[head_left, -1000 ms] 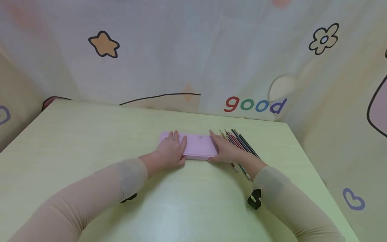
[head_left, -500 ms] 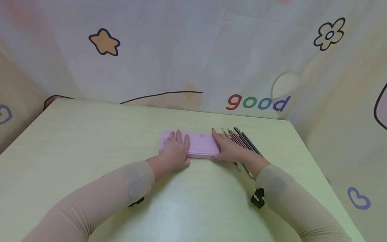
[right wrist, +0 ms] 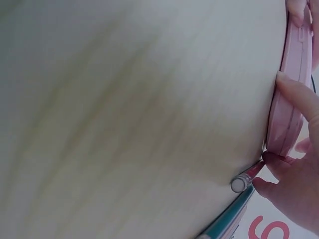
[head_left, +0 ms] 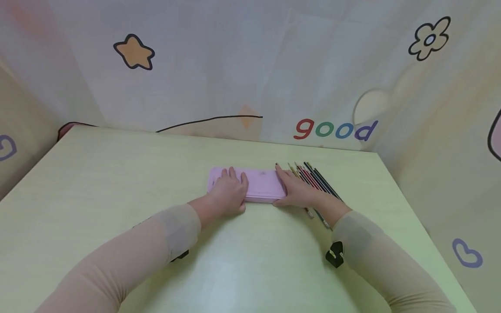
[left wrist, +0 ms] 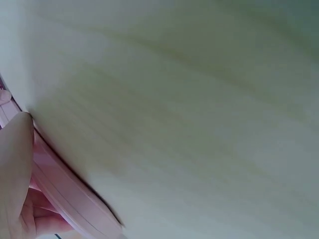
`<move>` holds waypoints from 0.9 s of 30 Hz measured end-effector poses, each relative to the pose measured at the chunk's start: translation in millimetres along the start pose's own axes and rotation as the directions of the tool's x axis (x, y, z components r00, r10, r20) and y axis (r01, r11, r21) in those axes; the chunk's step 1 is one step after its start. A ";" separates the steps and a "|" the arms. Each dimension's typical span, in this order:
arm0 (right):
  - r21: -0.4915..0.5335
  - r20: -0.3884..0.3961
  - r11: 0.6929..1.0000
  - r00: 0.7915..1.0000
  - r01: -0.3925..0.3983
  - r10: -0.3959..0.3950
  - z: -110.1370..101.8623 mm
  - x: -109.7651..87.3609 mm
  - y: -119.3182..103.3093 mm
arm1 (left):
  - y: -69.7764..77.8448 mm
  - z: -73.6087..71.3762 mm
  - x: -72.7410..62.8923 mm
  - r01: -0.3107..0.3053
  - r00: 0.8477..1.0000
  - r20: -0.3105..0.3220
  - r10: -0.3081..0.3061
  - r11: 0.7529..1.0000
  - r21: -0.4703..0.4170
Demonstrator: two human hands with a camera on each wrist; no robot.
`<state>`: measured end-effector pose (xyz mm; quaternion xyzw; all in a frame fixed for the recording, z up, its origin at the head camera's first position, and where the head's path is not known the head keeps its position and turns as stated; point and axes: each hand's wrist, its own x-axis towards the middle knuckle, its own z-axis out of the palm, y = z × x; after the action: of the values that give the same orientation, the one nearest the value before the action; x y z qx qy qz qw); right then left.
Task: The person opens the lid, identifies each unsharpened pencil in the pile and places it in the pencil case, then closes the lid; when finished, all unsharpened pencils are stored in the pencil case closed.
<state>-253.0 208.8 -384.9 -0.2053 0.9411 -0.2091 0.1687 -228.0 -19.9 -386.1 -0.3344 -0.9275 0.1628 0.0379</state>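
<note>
In the head view a closed pink pencil case (head_left: 266, 184) lies flat near the middle of the table. My left hand (head_left: 228, 191) holds its left part, fingers spread over the lid and thumb at the front side. At the right end my right hand (head_left: 296, 190) grips the case, its thumb on the front side. Several pencils (head_left: 322, 182) lie in a loose bundle right beside the case, partly hidden under my right hand and wrist. The right wrist view shows a red pencil's end (right wrist: 240, 183) close to my fingers.
The pale table (head_left: 219, 269) runs back to a printed cloth backdrop (head_left: 219, 65) with a star, a flower and the word "good". Another side of the backdrop (head_left: 450, 187) rises along the table's right edge.
My left hand has slid slightly right along the case, showing more of its left end. The head view has shifted a little. My right hand keeps its place at the right end.
</note>
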 end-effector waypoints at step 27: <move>0.029 -0.008 0.998 0.998 0.056 -0.056 -1.5 -1.4 4.7 | 9.6 -3.6 1.0 0.000 1.000 0.017 0.000 0.999 0.051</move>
<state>-254.0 213.8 -385.5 -0.2285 0.9324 -0.2283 0.1624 -222.3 -11.4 -385.9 -0.3319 -0.9233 0.1892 0.0385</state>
